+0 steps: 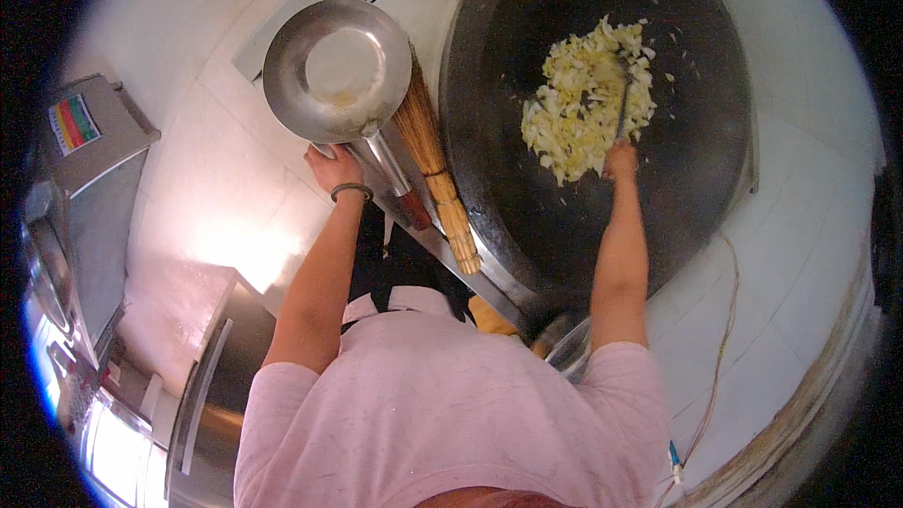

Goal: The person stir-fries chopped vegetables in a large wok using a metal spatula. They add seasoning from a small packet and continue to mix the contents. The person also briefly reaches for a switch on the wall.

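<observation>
My right hand (620,161) is closed around the handle of a long dark-handled cooking tool (624,105), probably a spatula. Its head is hidden among chopped pale yellow-white food (576,118), which looks like cabbage. That heap lies in a very large black wok (527,226), with a few loose bits scattered on its wall. At the left, my left hand (335,169) rests at the counter edge just under the rim of a metal pan (343,66). Its fingers are mostly hidden there, and whether they grip anything does not show.
Between pan and wok lies a straw brush (435,160), its bound end toward me. The pan's wooden-tipped handle (403,190) points my way. A metal bowl (567,343) sits below the wok near my right arm. A cable (724,339) runs down the right-hand tiles.
</observation>
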The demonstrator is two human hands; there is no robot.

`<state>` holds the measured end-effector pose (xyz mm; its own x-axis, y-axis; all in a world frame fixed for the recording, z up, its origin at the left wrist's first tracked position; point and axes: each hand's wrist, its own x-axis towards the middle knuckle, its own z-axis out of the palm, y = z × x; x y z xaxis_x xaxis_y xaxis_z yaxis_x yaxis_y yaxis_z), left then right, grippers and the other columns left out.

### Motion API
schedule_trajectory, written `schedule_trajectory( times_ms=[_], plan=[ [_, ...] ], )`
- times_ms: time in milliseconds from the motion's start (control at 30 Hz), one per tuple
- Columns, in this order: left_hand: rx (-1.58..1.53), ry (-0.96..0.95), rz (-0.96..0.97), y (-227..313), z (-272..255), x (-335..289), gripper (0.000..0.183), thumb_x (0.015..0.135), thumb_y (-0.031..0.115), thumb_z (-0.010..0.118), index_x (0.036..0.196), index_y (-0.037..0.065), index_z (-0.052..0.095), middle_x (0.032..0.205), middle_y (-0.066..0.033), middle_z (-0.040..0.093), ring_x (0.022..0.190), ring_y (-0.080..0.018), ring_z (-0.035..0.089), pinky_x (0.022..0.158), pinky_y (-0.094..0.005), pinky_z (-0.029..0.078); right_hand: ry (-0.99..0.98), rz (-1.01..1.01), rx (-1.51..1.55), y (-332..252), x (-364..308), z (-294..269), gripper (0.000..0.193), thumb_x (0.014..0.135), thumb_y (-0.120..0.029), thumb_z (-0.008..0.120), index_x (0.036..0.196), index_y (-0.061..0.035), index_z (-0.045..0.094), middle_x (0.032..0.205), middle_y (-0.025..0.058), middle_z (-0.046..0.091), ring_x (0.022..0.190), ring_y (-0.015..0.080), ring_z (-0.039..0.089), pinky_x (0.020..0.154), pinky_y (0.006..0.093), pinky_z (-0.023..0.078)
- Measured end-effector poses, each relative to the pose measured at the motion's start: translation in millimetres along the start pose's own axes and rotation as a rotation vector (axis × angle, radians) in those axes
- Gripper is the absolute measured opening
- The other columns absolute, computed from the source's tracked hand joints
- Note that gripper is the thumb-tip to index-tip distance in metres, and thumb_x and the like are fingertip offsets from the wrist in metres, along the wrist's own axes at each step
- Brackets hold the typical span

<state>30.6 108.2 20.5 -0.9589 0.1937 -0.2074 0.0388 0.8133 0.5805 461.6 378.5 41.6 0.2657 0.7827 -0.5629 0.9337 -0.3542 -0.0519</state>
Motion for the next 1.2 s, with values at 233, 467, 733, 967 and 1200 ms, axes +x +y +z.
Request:
schedule_trajectory(
  times_ms=[233, 467, 733, 967, 1200],
  plan=[
    [-0.039, 0.014, -0.01, -10.2, -2.3, -1.2, 0.048, 0.086, 0.03, 0.042, 0.118, -0.006, 0.041, 0.115, -0.0281, 0.043, 0.109, -0.0423, 0.039, 0.092, -0.0435, 0.033, -0.097, -0.208, -0.139, 63.5, -204.4, -62.1, 0.04, 0.089, -0.029, 0.044, 0.125, -0.0142, 0.044, 0.105, 0.0214, 0.056, 0.093, 0.0362, 0.055, 0.078, 0.0403, 0.045],
    [-0.032, -0.004, 0.023, -9.1, 3.0, -0.8, 0.049, 0.086, 0.031, 0.042, 0.118, -0.006, 0.041, 0.116, -0.0286, 0.044, 0.11, -0.041, 0.04, 0.093, -0.0425, 0.033, -0.012, -0.373, -0.197, 123.4, -184.1, -26.0, 0.035, 0.088, -0.027, 0.046, 0.119, -0.0124, 0.049, 0.089, 0.0187, 0.061, 0.081, 0.0333, 0.06, 0.07, 0.0397, 0.047],
    [-0.014, 0.053, 0.006, -14.1, -1.2, 1.3, 0.05, 0.084, 0.028, 0.046, 0.115, -0.011, 0.041, 0.113, -0.0282, 0.045, 0.105, -0.0413, 0.043, 0.091, -0.0414, 0.035, 0.141, -0.052, 0.448, 36.3, -27.6, -75.8, 0.03, 0.091, -0.025, 0.042, 0.115, -0.0072, 0.047, 0.047, 0.0072, 0.044, 0.03, 0.0189, 0.04, 0.029, 0.0334, 0.032],
    [-0.007, -0.018, 0.028, 1.5, 1.0, -1.7, 0.056, 0.085, 0.034, 0.044, 0.117, -0.012, 0.039, 0.116, -0.0277, 0.044, 0.109, -0.0408, 0.041, 0.093, -0.0409, 0.034, 0.019, 0.004, 0.267, 51.0, 16.8, -11.6, 0.042, 0.087, -0.026, 0.049, 0.124, -0.0067, 0.045, 0.054, 0.0097, 0.05, 0.037, 0.0198, 0.047, 0.035, 0.0328, 0.038],
    [0.076, 0.11, 0.052, -26.5, 10.8, 0.8, 0.047, 0.084, 0.029, 0.046, 0.116, -0.006, 0.043, 0.11, -0.0261, 0.046, 0.097, -0.0422, 0.047, 0.081, -0.0442, 0.04, -0.208, 0.012, 0.254, 76.4, -210.4, -66.9, 0.036, 0.089, -0.024, 0.048, 0.124, -0.0144, 0.048, 0.049, 0.0057, 0.045, 0.035, 0.0138, 0.043, 0.032, 0.0308, 0.032]
  ],
)
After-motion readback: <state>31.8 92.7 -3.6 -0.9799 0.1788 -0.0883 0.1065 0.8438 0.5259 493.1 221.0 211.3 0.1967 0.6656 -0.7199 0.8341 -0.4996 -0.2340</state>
